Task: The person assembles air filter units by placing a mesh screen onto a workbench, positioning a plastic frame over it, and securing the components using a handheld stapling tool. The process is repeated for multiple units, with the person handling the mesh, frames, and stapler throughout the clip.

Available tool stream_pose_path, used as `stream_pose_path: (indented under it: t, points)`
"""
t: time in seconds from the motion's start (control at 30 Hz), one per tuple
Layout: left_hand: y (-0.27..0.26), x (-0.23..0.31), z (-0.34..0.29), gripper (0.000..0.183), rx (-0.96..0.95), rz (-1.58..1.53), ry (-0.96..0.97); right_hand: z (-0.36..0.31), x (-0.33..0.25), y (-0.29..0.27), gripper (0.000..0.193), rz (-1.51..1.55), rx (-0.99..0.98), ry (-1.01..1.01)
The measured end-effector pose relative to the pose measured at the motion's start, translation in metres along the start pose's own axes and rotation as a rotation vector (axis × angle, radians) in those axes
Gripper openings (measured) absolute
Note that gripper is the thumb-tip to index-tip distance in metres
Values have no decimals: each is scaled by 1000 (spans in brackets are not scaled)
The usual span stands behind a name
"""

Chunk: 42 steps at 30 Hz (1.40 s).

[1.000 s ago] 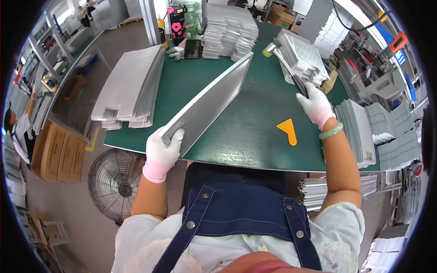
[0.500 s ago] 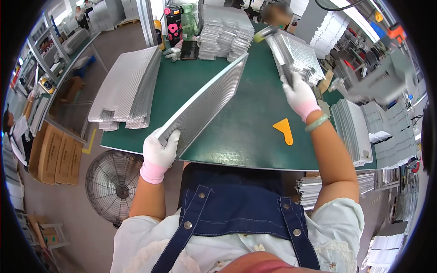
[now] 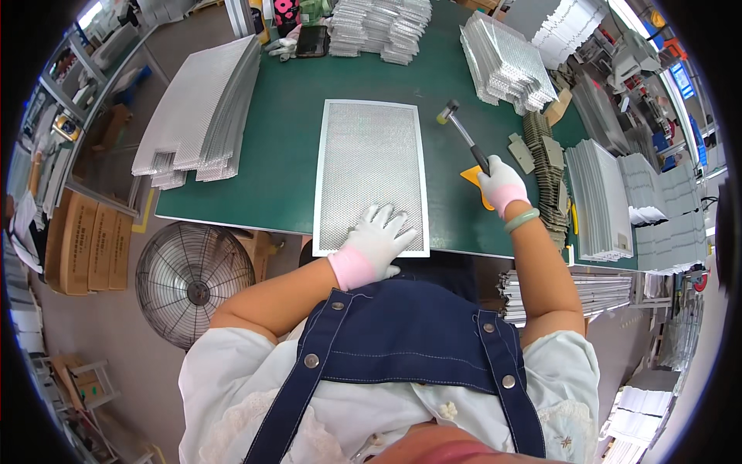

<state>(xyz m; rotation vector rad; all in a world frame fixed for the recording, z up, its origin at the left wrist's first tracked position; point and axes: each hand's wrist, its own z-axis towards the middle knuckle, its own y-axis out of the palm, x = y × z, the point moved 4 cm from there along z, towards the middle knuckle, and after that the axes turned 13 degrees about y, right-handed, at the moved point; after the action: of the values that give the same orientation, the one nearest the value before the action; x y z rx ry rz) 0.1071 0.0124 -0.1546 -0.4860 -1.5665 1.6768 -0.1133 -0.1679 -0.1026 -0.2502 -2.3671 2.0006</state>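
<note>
A silver mesh panel (image 3: 369, 166) with a pale frame lies flat on the green table (image 3: 286, 139), its near end at the front edge. My left hand (image 3: 376, 238), in a white glove with a pink cuff, rests on the near part of the panel with fingers spread. To the right of the panel, my gloved right hand (image 3: 501, 184) grips a mallet (image 3: 466, 138) by its black handle. The mallet's head is raised toward the far side, apart from the panel. Partly under my right hand lies a yellow scraper (image 3: 473, 178).
Mesh sheets stand stacked at the left (image 3: 202, 108), with more stacks at the back (image 3: 379, 27) and back right (image 3: 506, 66). Small grey-green plates (image 3: 545, 166) line the right side beside a stack of framed panels (image 3: 599, 201). A floor fan (image 3: 197, 286) stands left below the table.
The panel, tilted up in my left hand before, now lies flat. My left hand has let go of its edge and spread on top. My right hand has drawn the mallet nearer.
</note>
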Motion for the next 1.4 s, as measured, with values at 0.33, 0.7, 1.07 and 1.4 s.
stream_pose_path:
  t: [0.33, 0.7, 1.07, 1.4]
  points:
    - [27, -10, -1, 60, 114, 87, 21, 28, -52, 28, 25, -46, 73, -85]
    - [6, 1, 0, 52, 236, 120, 115, 40, -16, 33, 45, 409, 405, -149]
    - [-11, 22, 43, 82, 617, -1027, -30, -114, -19, 73, 51, 1337, -243, -317]
    - [-1, -39, -29, 55, 497, 153, -260, -57, 362, -31, 41, 1785, 627, 346]
